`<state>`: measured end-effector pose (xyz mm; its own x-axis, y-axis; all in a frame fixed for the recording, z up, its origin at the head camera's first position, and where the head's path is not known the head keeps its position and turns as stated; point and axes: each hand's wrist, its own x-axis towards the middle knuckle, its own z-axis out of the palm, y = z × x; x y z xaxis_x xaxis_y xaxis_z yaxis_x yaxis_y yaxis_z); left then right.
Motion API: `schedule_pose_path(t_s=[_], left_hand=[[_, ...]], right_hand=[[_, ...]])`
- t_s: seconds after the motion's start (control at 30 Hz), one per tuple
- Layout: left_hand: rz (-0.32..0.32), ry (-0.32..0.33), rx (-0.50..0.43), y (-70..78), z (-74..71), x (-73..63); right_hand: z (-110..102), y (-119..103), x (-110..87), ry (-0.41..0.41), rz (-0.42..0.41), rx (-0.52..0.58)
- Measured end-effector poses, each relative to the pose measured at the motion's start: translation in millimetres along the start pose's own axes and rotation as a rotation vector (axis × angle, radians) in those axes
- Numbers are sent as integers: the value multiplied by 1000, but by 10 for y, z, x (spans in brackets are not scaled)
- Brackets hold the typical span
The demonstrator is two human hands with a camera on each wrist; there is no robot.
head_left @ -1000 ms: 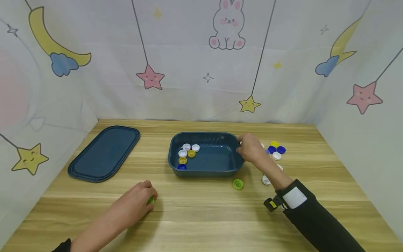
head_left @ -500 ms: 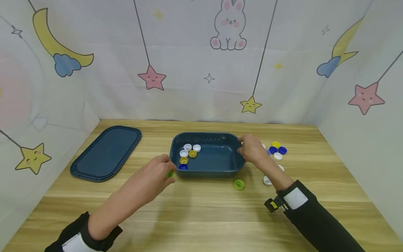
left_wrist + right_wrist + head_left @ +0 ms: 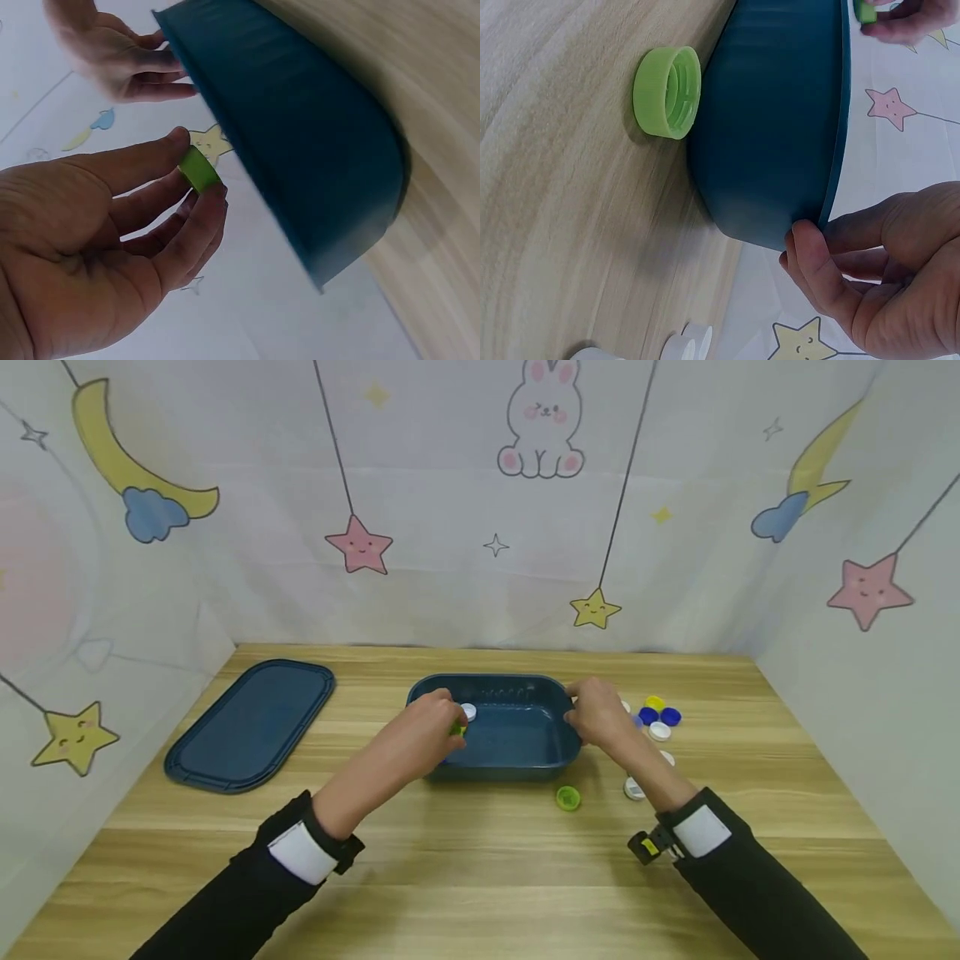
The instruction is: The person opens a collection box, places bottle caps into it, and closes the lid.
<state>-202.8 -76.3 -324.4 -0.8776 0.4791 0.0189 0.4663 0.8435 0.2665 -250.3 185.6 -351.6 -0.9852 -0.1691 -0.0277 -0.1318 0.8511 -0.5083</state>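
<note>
My left hand (image 3: 422, 732) pinches a green bottle cap (image 3: 199, 169) between thumb and fingers, above the left part of a dark blue rectangular tub (image 3: 495, 773). In the left wrist view the cap is held just above the tub's rim. My right hand (image 3: 596, 714) grips the tub's right end, with thumb and fingers on either side of the rim, as the right wrist view shows. Inside the tub a white cap (image 3: 468, 712) shows beside my left hand, which hides most of the other caps there. A second green cap (image 3: 568, 798) lies on the table before the tub's right front corner.
A dark blue flat lid (image 3: 251, 725) lies on the wooden table (image 3: 480, 877) at the left. Right of the tub several caps are scattered, among them a yellow cap (image 3: 655, 703), a blue cap (image 3: 671, 717) and a white cap (image 3: 660, 731). A printed curtain stands behind.
My left hand has lifted the green cap off the table at the left and carried it right and away from me, over the tub. My right hand has stayed on the rim.
</note>
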Motion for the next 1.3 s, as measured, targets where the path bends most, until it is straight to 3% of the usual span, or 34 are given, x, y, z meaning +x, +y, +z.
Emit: schedule_pose_path(t_s=[0.23, 0.5, 0.77, 1.3], left_hand=[[-15, -5, -9, -116, 254, 263], [-15, 23, -4, -201, 427, 341], [-61, 18, 42, -231, 520, 384], [-71, -36, 41, -235, 546, 439]], right_hand=[[-6, -2, 3, -13, 17, 2], [-26, -22, 5, -16, 10, 4], [-14, -10, 9, -16, 6, 9], [-18, -3, 2, -18, 2, 3]])
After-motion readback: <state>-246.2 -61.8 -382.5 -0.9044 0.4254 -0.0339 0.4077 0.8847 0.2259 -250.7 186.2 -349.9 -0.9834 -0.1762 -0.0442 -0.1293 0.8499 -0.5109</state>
